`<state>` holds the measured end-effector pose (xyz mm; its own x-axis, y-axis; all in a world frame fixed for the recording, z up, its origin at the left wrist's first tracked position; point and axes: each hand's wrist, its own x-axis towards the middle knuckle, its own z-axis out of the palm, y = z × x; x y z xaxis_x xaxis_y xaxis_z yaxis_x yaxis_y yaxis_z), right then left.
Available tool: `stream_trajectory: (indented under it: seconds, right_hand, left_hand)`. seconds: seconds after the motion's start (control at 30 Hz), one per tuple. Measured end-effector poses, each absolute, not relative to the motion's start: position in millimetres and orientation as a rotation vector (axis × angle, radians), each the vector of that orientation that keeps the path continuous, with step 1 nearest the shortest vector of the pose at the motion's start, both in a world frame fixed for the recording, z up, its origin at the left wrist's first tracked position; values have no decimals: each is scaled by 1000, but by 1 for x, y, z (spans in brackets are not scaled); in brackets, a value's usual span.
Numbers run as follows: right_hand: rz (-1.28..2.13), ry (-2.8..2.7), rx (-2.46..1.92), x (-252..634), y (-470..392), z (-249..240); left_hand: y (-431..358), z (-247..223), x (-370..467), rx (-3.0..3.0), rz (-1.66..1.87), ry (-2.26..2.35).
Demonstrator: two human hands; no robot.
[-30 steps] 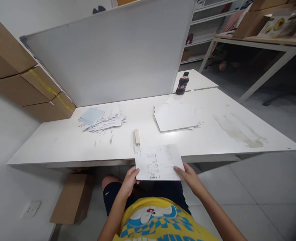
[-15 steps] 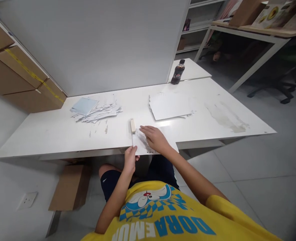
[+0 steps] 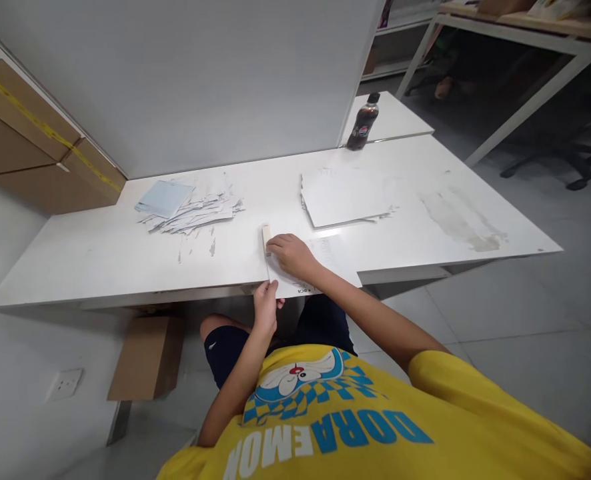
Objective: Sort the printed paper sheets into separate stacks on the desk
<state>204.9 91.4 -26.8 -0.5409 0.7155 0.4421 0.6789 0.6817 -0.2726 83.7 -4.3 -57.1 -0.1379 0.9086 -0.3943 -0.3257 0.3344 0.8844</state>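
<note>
A printed white sheet (image 3: 335, 263) lies at the front edge of the white table, its near edge reaching over the rim. My left hand (image 3: 266, 305) pinches the sheet's near left corner between thumb and fingers. At the sheet's far left corner is a small cream stapler-like object (image 3: 266, 235), standing lengthwise away from me. My right hand (image 3: 293, 257) is over the sheet with its fingers closed on the near end of that object, and they partly hide it.
A messy paper pile (image 3: 195, 212) with a light blue sheet (image 3: 165, 199) lies at the left. Behind the hands sits a white paper stack (image 3: 343, 197). A dark drink bottle (image 3: 363, 123) stands at the back right, and cardboard boxes (image 3: 85, 177) at the far left.
My right hand has moved left from above the sheet to the cream object, and its fingers have closed. My left hand still grips the corner. The camera view has shifted slightly.
</note>
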Motion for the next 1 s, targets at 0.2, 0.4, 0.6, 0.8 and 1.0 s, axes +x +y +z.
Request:
stream_trajectory:
  seconds: [0.2, 0.4, 0.6, 0.8, 1.0]
  right_hand:
    - [160, -2208, -1165, 194, 95, -46]
    - [310, -2248, -1121, 197, 91, -36]
    - [597, -2221, -874, 230, 31, -1]
    - [679, -2312, -977, 258, -31, 2]
    - [-232, -2004, -1048, 308, -4, 53]
  left_hand:
    - [-5, -57, 80, 629, 1148, 1276]
    - [-6, -53, 77, 596, 1151, 1267]
    - [-39, -26, 63, 448, 1231, 1158]
    - [-78, 3, 53, 274, 1169, 1163]
    - [-17, 4, 22, 1261, 1248, 1557]
